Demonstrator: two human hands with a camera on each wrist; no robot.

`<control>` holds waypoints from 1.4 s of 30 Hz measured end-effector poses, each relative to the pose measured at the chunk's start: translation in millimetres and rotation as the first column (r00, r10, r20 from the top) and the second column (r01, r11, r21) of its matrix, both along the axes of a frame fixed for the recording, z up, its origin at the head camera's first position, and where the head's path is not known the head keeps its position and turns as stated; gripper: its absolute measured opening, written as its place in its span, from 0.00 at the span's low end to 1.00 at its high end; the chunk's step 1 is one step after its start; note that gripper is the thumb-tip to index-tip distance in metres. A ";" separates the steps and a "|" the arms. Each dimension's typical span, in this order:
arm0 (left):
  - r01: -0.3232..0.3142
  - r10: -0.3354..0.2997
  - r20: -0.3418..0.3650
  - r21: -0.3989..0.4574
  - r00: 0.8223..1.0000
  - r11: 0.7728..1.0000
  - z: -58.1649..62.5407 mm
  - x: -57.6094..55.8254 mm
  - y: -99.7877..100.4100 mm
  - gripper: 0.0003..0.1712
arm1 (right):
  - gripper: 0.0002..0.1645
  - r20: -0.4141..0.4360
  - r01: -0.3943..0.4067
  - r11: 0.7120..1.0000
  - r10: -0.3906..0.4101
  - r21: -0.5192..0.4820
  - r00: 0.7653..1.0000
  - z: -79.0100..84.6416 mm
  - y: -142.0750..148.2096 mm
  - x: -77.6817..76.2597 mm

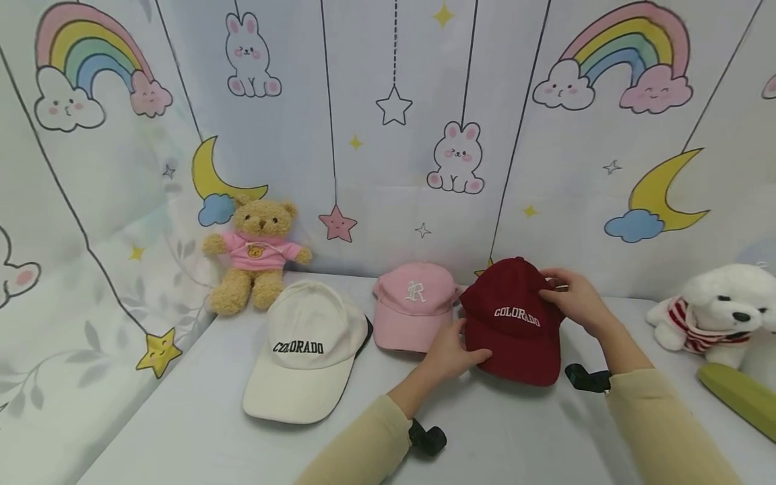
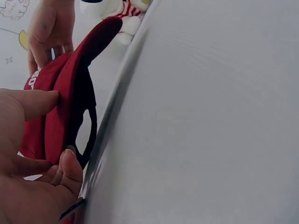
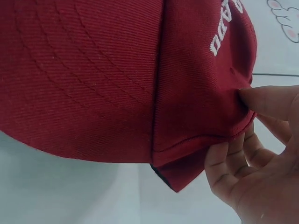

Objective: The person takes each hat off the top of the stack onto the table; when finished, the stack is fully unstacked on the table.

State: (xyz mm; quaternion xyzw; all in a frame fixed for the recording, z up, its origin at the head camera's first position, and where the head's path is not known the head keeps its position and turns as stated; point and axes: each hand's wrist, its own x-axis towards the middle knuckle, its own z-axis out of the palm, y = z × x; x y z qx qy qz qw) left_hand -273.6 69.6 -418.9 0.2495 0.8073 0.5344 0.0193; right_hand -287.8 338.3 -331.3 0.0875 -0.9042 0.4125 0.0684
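Note:
Both hands hold a dark red baseball cap (image 1: 514, 357) lettered COLORADO, its front facing the camera. My left hand (image 1: 447, 353) grips its left side by the brim; the left wrist view shows the thumb on the brim's upper face and fingers curled beneath the edge (image 2: 65, 107). On the other side, my right hand (image 1: 576, 302) pinches the lower edge of the crown, thumb outside and fingers behind, as the right wrist view shows on the cap (image 3: 196, 93). To the left, a pink cap (image 1: 412, 328) stands close beside the red one, and a cream COLORADO cap (image 1: 297, 387) lies farther left.
A teddy bear (image 1: 257, 252) in a pink top sits at the back left. At right are a white plush dog (image 1: 721, 303) and a green object (image 1: 736, 397). A printed cloth backdrop (image 1: 388, 168) rises behind the white table (image 1: 200, 431).

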 end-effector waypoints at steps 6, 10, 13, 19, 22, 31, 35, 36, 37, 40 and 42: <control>-0.012 0.010 -0.027 -0.072 1.000 0.997 -3.4 1.7 2.1 0.31 | 0.27 0.022 0.020 0.999 -0.020 0.033 1.000 -11.3 -0.7 -3.4; -0.025 0.021 -0.028 -0.146 0.999 0.989 -2.7 4.9 3.8 0.32 | 0.27 0.032 0.019 0.999 -0.020 0.050 0.999 -19.4 -0.1 -5.4; -0.022 0.016 -0.032 -0.193 0.999 0.981 0.1 8.5 4.1 0.32 | 0.28 0.039 0.016 0.999 -0.018 0.049 0.999 -25.4 -0.1 -6.5; -0.009 0.012 0.010 -0.228 1.000 0.974 8.5 15.0 3.0 0.35 | 0.29 0.051 0.024 0.999 -0.027 0.047 0.998 -33.1 -2.0 -8.2; -0.011 0.022 0.044 -0.232 0.999 0.973 12.0 17.7 2.0 0.36 | 0.29 0.049 0.032 0.997 -0.035 0.068 0.998 -34.8 -4.8 -9.9; -0.013 0.029 0.073 -0.208 0.997 0.978 16.5 20.7 -2.5 0.40 | 0.31 0.049 0.016 0.993 -0.022 0.118 0.999 -34.2 -10.3 -9.2; -0.038 0.052 0.066 -0.192 0.996 0.981 15.8 19.1 -5.2 0.44 | 0.34 0.044 0.023 0.989 -0.029 0.147 0.999 -29.0 -11.5 -8.9; -0.039 0.052 0.066 -0.185 0.996 0.982 15.6 18.7 -6.0 0.44 | 0.35 0.039 0.021 0.988 -0.027 0.154 0.999 -27.5 -12.0 -8.9; -0.039 0.052 0.068 -0.178 0.996 0.983 15.4 18.4 -6.9 0.45 | 0.36 0.033 0.020 0.987 -0.025 0.160 0.999 -26.1 -12.7 -8.9; -0.026 0.037 0.074 -0.138 0.997 0.990 15.2 17.7 -10.0 0.45 | 0.38 0.003 0.014 0.984 -0.015 0.177 1.000 -22.3 -15.8 -6.5; -0.015 0.023 0.078 -0.101 0.997 0.995 15.3 17.1 -12.3 0.45 | 0.39 -0.013 0.001 0.985 0.002 0.174 1.000 -20.5 -18.9 -3.1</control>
